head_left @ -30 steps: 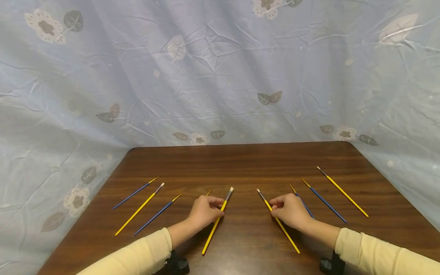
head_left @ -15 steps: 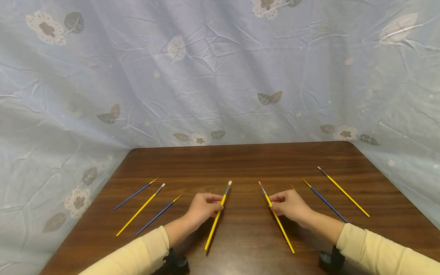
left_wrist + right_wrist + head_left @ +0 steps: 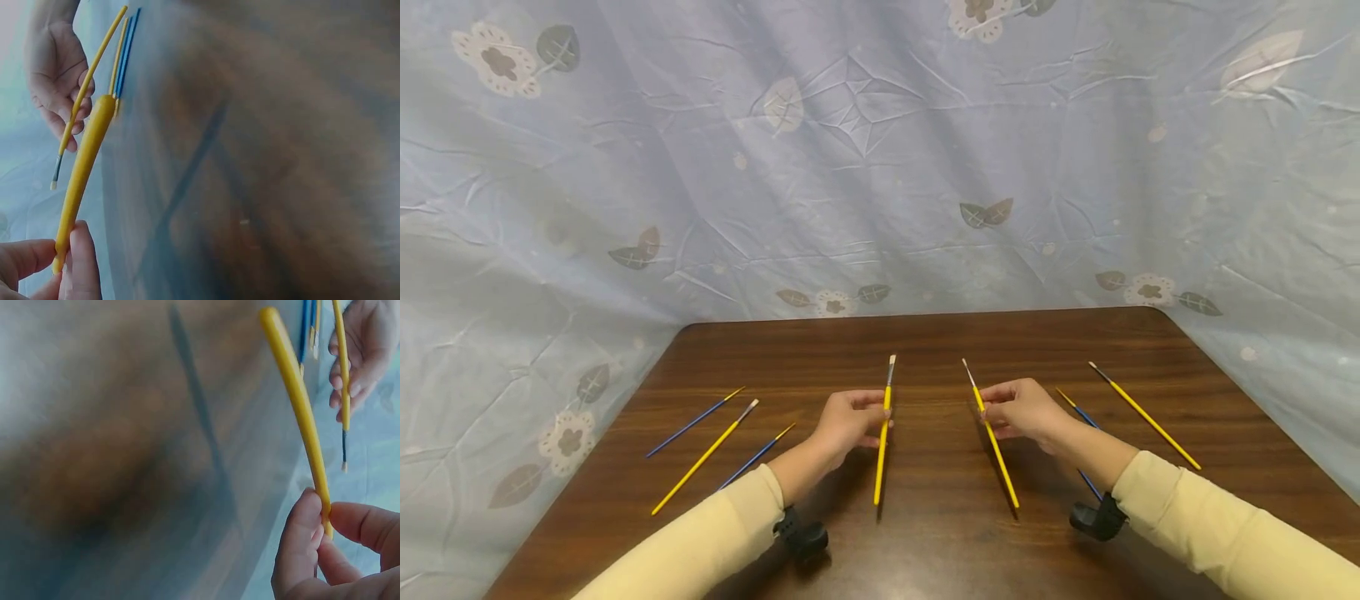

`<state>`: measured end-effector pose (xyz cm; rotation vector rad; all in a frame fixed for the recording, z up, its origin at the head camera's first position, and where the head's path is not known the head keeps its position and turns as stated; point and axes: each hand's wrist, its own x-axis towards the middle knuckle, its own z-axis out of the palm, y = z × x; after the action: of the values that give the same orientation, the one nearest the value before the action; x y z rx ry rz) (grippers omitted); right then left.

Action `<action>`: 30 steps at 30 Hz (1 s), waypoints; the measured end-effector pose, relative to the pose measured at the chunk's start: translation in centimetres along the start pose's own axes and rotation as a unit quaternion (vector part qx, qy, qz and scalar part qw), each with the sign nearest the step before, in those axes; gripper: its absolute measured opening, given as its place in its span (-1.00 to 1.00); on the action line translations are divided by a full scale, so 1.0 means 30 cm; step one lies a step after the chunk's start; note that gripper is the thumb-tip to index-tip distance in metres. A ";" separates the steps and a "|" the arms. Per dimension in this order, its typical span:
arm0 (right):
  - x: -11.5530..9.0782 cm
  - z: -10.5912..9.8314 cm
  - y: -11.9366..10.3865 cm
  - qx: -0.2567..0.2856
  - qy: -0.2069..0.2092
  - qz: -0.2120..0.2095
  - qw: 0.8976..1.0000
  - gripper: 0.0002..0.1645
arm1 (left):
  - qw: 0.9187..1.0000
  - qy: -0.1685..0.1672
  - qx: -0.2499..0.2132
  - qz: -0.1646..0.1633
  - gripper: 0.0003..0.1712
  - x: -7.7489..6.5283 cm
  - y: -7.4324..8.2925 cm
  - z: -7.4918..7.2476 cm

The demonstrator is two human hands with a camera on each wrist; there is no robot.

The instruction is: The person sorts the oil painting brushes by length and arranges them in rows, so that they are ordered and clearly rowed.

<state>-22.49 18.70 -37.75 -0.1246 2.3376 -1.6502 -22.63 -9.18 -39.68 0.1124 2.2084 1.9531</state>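
My left hand (image 3: 847,419) pinches a yellow paintbrush (image 3: 882,462) by its handle, bristles pointing away from me. Mirroring it, my right hand (image 3: 1024,410) pinches a second yellow paintbrush (image 3: 1000,462) between thumb and fingers. Both brushes are raised over the table, and their shadows fall below them. In the left wrist view the brush handle (image 3: 87,169) runs up from the thumb and fingertips. The right wrist view shows the other handle (image 3: 300,406) held the same way, with the left hand (image 3: 365,353) beyond it.
On the brown table (image 3: 940,333) at the left lie a yellow paintbrush (image 3: 703,458) and blue paintbrushes (image 3: 694,423). At the right are a yellow paintbrush (image 3: 1153,422) and a blue paintbrush (image 3: 1088,418), partly behind the arm. A patterned cloth (image 3: 880,167) hangs around the table.
Both hands have lifted their yellow paintbrushes from the table and moved them forward, away from me. The brushes now stand closer to straight ahead than before.
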 end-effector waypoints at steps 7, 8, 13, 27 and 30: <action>0.078 -0.025 -0.042 0.012 0.008 0.004 1.000 -0.46 | 1.000 0.013 -0.010 -0.009 -0.57 0.070 0.026 0.013; 0.089 -0.029 -0.046 0.013 0.011 0.005 1.000 -0.45 | 1.000 0.012 -0.010 -0.010 -0.57 0.079 0.030 0.015; 0.139 -0.047 -0.065 0.030 0.031 0.014 0.999 -0.45 | 1.000 0.006 -0.011 -0.018 -0.50 0.124 0.057 0.027; 0.274 -0.047 -0.089 0.101 0.063 0.045 0.992 -0.44 | 0.998 0.037 -0.023 -0.035 -0.41 0.272 0.072 0.065; 0.305 -0.049 -0.091 0.106 0.070 0.048 0.991 -0.45 | 0.997 0.054 -0.032 -0.038 -0.42 0.306 0.077 0.075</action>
<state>-31.89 17.03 -36.34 0.1476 2.2074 -1.9000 -31.35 -5.03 -38.50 -0.0882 2.1770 2.0312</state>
